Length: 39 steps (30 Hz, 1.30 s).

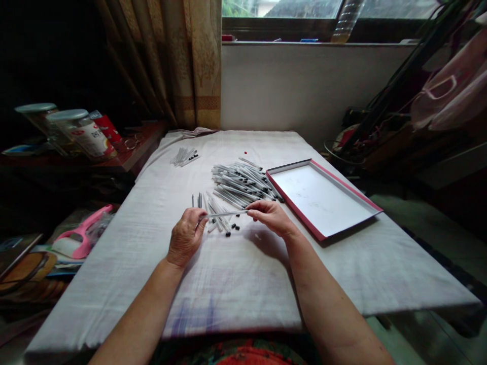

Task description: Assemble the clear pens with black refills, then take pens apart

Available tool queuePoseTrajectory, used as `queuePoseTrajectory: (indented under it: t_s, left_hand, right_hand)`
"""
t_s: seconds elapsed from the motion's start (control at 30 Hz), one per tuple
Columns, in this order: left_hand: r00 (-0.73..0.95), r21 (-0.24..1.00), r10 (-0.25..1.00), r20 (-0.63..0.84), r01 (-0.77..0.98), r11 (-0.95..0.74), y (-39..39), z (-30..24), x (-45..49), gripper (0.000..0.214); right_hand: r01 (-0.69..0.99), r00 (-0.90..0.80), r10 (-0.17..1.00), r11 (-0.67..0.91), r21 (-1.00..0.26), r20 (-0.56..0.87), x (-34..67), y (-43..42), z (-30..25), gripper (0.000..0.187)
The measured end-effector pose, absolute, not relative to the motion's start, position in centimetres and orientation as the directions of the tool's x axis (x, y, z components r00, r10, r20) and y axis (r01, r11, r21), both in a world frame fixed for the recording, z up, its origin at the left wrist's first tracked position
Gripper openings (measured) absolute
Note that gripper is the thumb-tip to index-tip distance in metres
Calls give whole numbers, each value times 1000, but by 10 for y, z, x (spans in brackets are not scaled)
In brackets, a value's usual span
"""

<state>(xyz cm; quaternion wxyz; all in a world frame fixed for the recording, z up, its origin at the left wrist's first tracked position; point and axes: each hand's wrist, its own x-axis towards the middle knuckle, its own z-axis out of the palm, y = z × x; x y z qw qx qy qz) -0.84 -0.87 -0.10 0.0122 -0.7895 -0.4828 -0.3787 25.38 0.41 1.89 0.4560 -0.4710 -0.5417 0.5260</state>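
At the far left, two clear jars with pale round lids are being supported by a dark wooden surface. On the white-cloth-covered desk, a small group of whitish plastic pen tubes is lying toward the far side. By the left hand, the left end of a slender greyish-white pen is being pinched. Below and beyond it, whitish loose tubes and small black caps are being seen scattered. Farther, whitish black-ended pens are lying heaped. By the right hand, the pen's right end is being pinched, so it is being grasped by both grips. At the right, a shallow pink-sided tray with white inside is resting.
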Motion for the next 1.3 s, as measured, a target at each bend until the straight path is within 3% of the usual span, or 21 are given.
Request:
queuePoseTrajectory:
  t_s: [0.33,0.53,0.63,0.8,0.97,1.3]
  left_hand:
    - [297,467,846,443,729,-501,-10,-3,-8,37]
    - [299,639,916,266,657,-400,-11,2,-9,47]
    - [273,682,929,251,631,-370,-12,3,-8,43]
    - [254,642,902,349,636,-428,-15,1,-2,30]
    - [250,539,860,445,692,-480,-16,-2,-1,26]
    - [301,522,887,350,724,-451,-13,-1,-5,40]
  right_hand:
    - [0,-57,998,38,-999,38,258,6,16,28]
    - [-37,-39,998,53,-998,54,256,6,15,32]
    - [1,-9,999,42,-999,42,253,6,14,35]
    - [106,48,999,-6,-994,-1,246,7,13,41]
    - [100,69,997,28,-995,35,239,8,11,40]
    - [-33,15,998,67,-997,67,238,5,13,29]
